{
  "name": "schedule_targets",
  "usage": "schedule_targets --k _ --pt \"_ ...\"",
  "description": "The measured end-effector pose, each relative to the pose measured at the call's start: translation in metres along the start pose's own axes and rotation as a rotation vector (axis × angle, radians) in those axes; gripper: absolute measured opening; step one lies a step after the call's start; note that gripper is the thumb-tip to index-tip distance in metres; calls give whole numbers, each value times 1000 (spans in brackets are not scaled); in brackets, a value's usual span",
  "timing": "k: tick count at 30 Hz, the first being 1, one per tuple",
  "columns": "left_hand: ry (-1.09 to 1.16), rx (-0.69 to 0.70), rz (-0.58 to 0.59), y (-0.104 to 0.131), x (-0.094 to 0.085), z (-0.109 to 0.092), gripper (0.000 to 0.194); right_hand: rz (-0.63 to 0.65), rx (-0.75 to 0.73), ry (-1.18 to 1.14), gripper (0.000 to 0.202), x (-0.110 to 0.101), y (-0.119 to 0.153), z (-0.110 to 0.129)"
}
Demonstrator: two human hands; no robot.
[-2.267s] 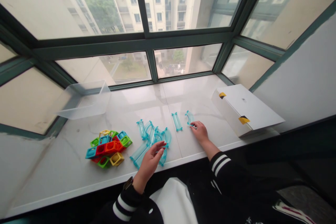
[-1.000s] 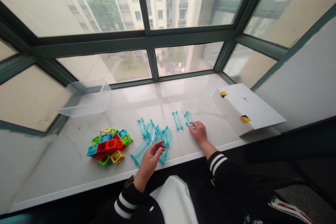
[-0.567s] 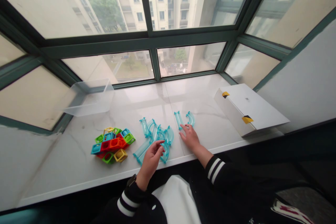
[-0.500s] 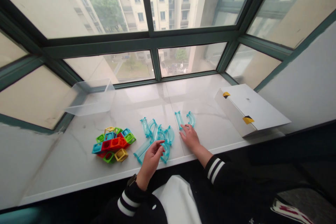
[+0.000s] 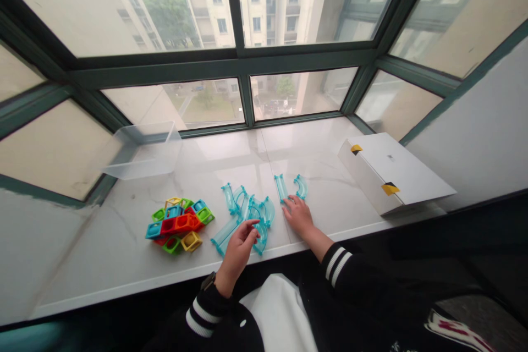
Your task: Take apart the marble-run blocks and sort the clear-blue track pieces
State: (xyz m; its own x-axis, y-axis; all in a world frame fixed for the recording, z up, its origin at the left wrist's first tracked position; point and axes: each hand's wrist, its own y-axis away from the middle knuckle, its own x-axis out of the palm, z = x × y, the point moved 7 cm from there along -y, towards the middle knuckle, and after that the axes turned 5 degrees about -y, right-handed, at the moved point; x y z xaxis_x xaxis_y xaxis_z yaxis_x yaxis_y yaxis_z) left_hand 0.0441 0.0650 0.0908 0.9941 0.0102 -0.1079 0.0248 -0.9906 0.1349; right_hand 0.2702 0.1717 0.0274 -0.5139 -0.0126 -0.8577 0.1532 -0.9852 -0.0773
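A loose pile of translucent teal track pieces [image 5: 228, 231], some straight and some curved, lies on the white sill. My left hand [image 5: 240, 245] hovers at the pile's near side, its fingers loosely bent with a gap to the thumb and nothing visible in it. To the right, a straight teal track piece [image 5: 280, 184] and a curved teal track piece [image 5: 303, 187] lie apart from the pile. My right hand [image 5: 300, 215] rests with outstretched fingers at the straight piece's near end, just below the curved one. Whether the fingertips press on the straight piece cannot be made out.
Several colourful hollow building pieces [image 5: 181, 225] are heaped on the left of the sill [image 5: 124, 242]. Behind them stands a clear plastic bin [image 5: 142, 168]. A white box [image 5: 406, 170] with yellow-black tabs sits at the right. Green-framed windows enclose the back.
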Motion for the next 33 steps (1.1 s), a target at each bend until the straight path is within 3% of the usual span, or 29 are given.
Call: schedule_targets --k 12,19,22,25,28,33 --pt "13 -15 10 0 1 -2 47 29 -4 5 39 -3 1 1" --pt "11 -20 9 0 1 -1 47 -31 -46 -40 38 0 2 0" --pt "10 -18 6 0 0 1 48 -119 -105 -145 37 -9 4 -3" --pt "8 -10 -1 0 -2 1 47 -286 -145 -214 35 -30 4 -16" --pt "7 -5 -22 1 -4 0 46 -400 -44 -137 35 -48 0 -41" --pt "14 1 -29 1 -3 -3 44 -296 99 -28 37 -40 -6 -70"
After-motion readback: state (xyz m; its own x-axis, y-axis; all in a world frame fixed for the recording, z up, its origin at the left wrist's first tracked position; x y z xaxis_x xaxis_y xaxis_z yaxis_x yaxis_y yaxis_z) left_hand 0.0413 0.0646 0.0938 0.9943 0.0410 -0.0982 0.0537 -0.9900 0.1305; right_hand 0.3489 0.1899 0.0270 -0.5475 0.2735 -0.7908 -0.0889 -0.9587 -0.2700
